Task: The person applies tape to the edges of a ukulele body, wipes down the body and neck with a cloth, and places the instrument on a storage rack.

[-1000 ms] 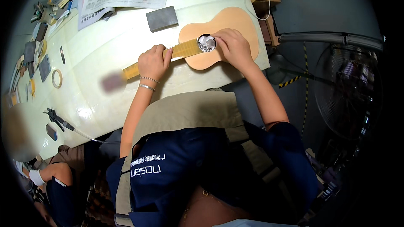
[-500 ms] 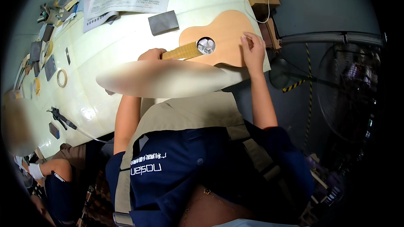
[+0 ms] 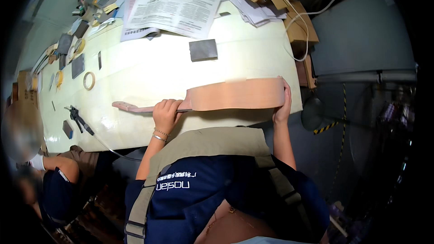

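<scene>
An unfinished ukulele (image 3: 237,94) of pale bare wood is held on edge over the near side of the white-covered table (image 3: 144,68), its side facing up. My left hand (image 3: 166,112) is closed round the neck, close to where it joins the body. At the other end, my right hand (image 3: 283,105) grips the rounded bottom of the body. The headstock points left. The soundboard and sound hole are turned out of sight. Beyond the body lies a dark grey sanding block (image 3: 203,50).
Spread newspaper (image 3: 174,4) covers the far middle. Cardboard boxes (image 3: 302,23) with a white cable stand far right. To the left are a tape roll (image 3: 85,81), an air blow gun (image 3: 79,118) with a hose and assorted abrasive pads (image 3: 77,66). Another person's sleeve (image 3: 58,194) is lower left.
The ukulele has turned from face up onto its edge, showing its side. My right hand, earlier raised over the soundboard with fingers apart, now grips the bottom end. The view has shifted.
</scene>
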`<action>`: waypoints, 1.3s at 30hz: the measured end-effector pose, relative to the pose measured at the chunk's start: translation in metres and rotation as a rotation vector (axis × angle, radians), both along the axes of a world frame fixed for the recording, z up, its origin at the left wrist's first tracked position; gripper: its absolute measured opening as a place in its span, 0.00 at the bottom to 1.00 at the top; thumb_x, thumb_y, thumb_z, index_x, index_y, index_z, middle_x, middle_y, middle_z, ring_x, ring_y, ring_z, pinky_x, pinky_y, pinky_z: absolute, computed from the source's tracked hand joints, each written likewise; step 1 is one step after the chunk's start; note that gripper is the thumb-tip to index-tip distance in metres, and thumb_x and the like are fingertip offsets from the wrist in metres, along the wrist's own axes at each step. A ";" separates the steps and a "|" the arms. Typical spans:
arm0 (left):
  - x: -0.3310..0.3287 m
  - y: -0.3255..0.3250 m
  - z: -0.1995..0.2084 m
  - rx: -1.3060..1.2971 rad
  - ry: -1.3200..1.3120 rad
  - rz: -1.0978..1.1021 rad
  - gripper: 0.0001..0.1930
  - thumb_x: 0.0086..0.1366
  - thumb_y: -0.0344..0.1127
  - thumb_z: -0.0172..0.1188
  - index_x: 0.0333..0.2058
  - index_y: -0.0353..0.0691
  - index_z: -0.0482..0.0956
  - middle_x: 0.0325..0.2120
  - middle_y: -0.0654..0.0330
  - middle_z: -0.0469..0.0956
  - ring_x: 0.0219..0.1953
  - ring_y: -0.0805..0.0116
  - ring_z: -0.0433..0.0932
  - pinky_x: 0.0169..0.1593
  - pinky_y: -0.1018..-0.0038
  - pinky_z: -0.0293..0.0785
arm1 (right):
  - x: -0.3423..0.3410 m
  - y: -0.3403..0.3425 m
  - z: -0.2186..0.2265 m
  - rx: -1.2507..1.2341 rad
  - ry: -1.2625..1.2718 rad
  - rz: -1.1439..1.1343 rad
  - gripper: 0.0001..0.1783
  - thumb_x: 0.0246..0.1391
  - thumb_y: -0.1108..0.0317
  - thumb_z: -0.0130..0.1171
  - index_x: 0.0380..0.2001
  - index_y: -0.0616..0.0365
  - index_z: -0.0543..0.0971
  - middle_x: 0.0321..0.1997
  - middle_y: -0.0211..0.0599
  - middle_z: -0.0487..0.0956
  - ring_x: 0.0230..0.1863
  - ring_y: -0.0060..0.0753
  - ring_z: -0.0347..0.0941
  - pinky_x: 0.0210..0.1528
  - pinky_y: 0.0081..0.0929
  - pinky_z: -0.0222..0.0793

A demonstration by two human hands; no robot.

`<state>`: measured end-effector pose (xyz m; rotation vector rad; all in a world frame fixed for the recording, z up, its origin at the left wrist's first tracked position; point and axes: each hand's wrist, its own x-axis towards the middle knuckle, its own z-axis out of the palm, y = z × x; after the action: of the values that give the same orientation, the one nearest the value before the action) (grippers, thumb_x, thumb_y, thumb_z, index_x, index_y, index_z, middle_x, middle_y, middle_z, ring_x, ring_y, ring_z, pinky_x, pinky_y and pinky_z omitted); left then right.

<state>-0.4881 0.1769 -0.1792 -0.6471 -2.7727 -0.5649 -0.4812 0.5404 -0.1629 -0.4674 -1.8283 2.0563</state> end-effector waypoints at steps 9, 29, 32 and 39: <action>-0.039 0.022 0.004 0.038 0.021 0.016 0.16 0.45 0.42 0.62 0.34 0.47 0.75 0.28 0.65 0.72 0.32 0.66 0.70 0.36 0.70 0.64 | -0.044 0.023 -0.009 -0.249 -0.014 -0.214 0.25 0.59 0.59 0.35 0.52 0.65 0.67 0.53 0.42 0.70 0.55 0.37 0.66 0.57 0.33 0.60; -0.142 -0.115 0.007 0.946 -0.618 0.508 0.13 0.62 0.36 0.54 0.42 0.34 0.75 0.32 0.61 0.78 0.35 0.75 0.76 0.41 0.79 0.71 | -0.036 0.052 0.040 0.417 0.066 -0.689 0.22 0.64 0.59 0.37 0.47 0.65 0.73 0.46 0.40 0.75 0.49 0.34 0.70 0.49 0.27 0.66; -0.159 -0.154 -0.006 0.968 -0.559 0.527 0.13 0.62 0.35 0.54 0.42 0.34 0.75 0.32 0.61 0.78 0.36 0.75 0.77 0.41 0.80 0.72 | -0.036 0.025 0.101 0.570 0.258 -0.744 0.22 0.64 0.60 0.37 0.45 0.70 0.72 0.46 0.47 0.74 0.47 0.36 0.71 0.49 0.26 0.66; -0.186 -0.256 -0.008 0.902 -0.413 0.603 0.11 0.62 0.33 0.54 0.40 0.33 0.76 0.31 0.60 0.79 0.35 0.75 0.78 0.41 0.81 0.72 | -0.074 -0.166 0.104 0.420 0.248 0.097 0.14 0.63 0.67 0.41 0.38 0.67 0.71 0.33 0.37 0.71 0.33 0.24 0.67 0.39 0.21 0.64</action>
<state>-0.6743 -0.0794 -0.1874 0.5240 -2.4067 -1.7356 -0.5555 0.3740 -0.0591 -0.0100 -2.0782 1.6293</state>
